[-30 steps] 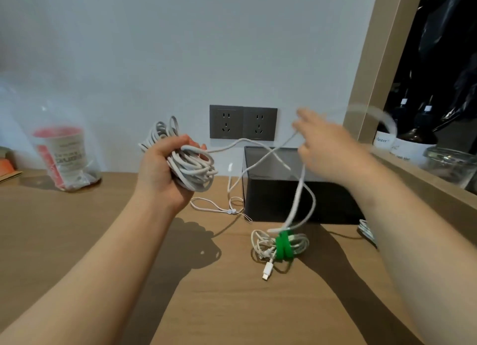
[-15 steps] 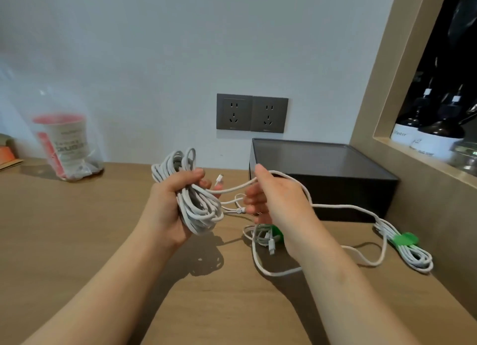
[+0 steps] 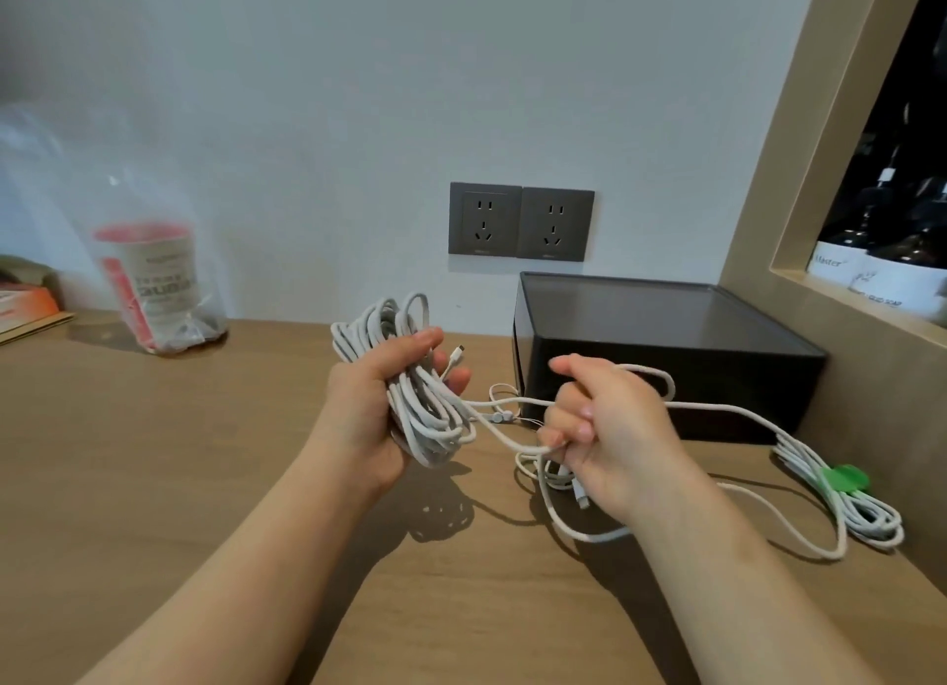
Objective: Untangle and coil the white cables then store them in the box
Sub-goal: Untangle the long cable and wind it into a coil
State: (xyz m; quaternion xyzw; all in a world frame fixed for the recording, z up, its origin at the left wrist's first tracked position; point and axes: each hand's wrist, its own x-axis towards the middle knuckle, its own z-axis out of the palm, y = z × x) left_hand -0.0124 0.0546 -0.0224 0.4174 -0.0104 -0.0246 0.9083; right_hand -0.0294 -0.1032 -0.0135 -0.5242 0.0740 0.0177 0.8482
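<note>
Left hand [image 3: 366,418] grips cable bundle [image 3: 433,425], right hand [image 3: 612,441] strand [image 3: 717,406]; box [image 3: 666,361] behind.

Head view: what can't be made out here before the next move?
- the black box: head view, low angle; lidded or open cannot be told.
- the small cable bundle: mostly hidden under the right hand, which grips a loose strand.
- the coil: fingers of the left hand cover its middle, so crossings are unclear.
- the shelf bottles: cut by the right edge; labels too small.

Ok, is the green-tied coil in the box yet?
No, the green-tied coil lies on the table, outside the box.
</note>
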